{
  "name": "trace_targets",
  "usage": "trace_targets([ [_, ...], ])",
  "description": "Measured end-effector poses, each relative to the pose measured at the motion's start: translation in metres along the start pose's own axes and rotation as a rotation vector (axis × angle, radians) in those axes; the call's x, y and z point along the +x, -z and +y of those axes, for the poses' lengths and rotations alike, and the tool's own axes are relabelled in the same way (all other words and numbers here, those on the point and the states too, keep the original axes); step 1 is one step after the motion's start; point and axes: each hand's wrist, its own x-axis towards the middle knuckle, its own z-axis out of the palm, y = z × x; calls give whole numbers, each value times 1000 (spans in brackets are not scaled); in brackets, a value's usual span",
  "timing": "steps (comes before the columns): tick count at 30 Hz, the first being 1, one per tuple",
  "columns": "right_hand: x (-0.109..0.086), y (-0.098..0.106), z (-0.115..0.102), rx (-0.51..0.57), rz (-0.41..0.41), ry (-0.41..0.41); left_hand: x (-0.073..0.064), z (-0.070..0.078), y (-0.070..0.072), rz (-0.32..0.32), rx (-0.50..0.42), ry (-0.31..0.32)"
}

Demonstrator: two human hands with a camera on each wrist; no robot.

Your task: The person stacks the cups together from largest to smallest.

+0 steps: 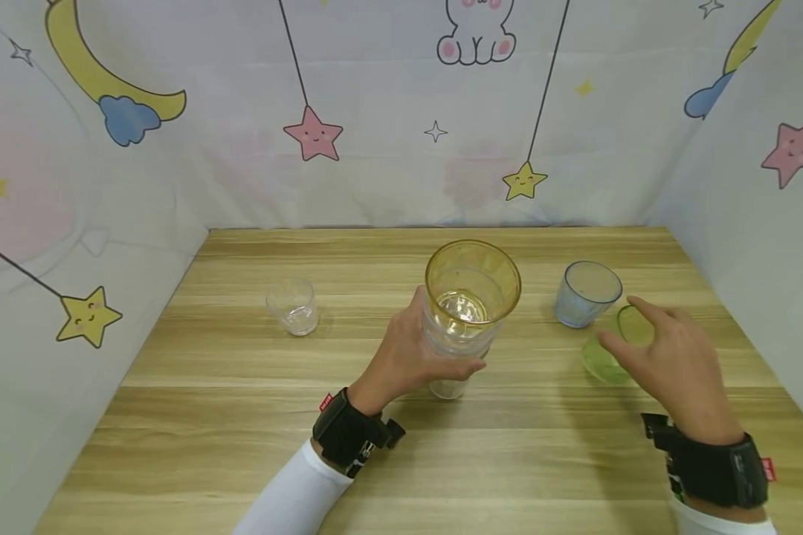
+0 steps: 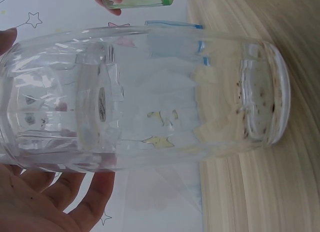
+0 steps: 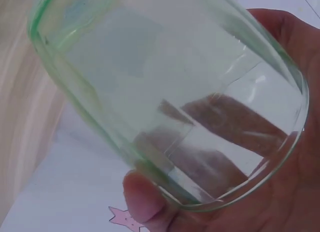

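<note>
My left hand (image 1: 411, 349) grips a tall stack of glasses, with the thumb across its near side. On top is an amber-rimmed glass (image 1: 471, 282), nested in a clear glass (image 2: 170, 96) whose base points at the table. My right hand (image 1: 679, 364) holds a green-tinted glass (image 3: 150, 91) between thumb and fingers. It is tilted upside down: the green rim faces the table and the base lies in the hand. Just beyond it stands a blue glass (image 1: 585, 293), mouth up.
A small clear glass (image 1: 294, 308) stands at the left of the wooden table (image 1: 241, 446). A patterned white curtain (image 1: 375, 186) closes off the back and both sides.
</note>
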Motion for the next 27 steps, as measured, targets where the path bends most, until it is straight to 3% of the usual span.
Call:
trace_targets([
  [27,-1,11,-54,81,139,187,0,-1,0,-4,23,-17],
])
